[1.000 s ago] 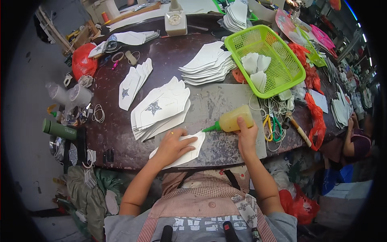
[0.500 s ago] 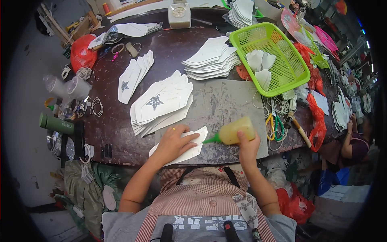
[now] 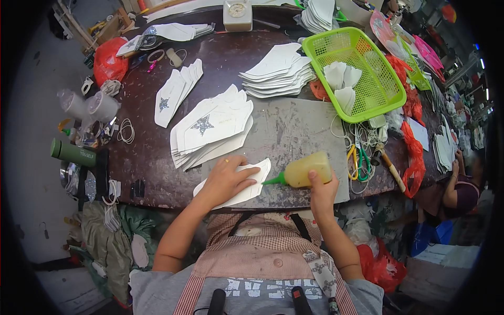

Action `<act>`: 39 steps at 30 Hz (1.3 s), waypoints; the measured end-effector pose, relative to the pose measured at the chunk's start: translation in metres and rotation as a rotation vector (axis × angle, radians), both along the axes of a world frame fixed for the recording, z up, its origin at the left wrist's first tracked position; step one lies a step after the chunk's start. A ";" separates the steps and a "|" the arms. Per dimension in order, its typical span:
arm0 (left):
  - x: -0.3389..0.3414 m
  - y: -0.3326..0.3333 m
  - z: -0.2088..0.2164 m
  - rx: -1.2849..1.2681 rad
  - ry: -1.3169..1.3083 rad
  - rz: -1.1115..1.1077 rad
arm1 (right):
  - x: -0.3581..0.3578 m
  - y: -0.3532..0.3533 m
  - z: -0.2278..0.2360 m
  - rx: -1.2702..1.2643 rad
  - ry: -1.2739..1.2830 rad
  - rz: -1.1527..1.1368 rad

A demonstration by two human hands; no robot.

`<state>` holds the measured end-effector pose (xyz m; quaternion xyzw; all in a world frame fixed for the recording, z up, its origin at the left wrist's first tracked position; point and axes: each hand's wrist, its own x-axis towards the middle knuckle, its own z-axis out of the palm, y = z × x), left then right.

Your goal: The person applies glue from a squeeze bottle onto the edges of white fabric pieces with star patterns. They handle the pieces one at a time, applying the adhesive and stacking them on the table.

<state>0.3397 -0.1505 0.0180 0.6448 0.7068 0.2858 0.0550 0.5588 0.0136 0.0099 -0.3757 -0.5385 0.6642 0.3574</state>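
Note:
Near the table's front edge my left hand (image 3: 231, 181) lies over a white cut piece (image 3: 253, 192), fingers stretched across it and pressing it down. My right hand (image 3: 321, 190) is closed round a squeeze bottle (image 3: 308, 170) of yellowish liquid, held tilted on its side. Its green nozzle (image 3: 275, 180) points left and meets the right edge of the white piece. Just beyond my left hand lies a fanned stack of white pieces (image 3: 210, 127), the top one bearing a glittery star. A grey board (image 3: 286, 131) lies under the bottle and part of the piece.
Another white stack (image 3: 275, 71) and a smaller star-marked fan (image 3: 177, 94) lie farther back. A green basket (image 3: 386, 94) holding white pieces stands at right, with scissors (image 3: 358, 161) and a hammer (image 3: 392, 173) nearer. A green flask (image 3: 73, 153) is at the left edge.
The whole view has shifted slightly. Both hands keep their hold, and the nozzle has moved a little along the right edge of the white piece, toward me.

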 end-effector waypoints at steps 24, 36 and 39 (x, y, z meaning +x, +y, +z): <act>0.001 0.010 0.004 -0.150 0.298 -0.102 | 0.030 0.048 -0.039 -0.240 0.575 -0.130; -0.034 -0.024 0.024 0.298 -0.317 0.317 | 0.036 0.052 -0.047 -0.325 0.665 -0.232; -0.104 -0.012 0.087 0.463 -0.608 0.590 | 0.034 0.053 -0.043 -0.329 0.670 -0.260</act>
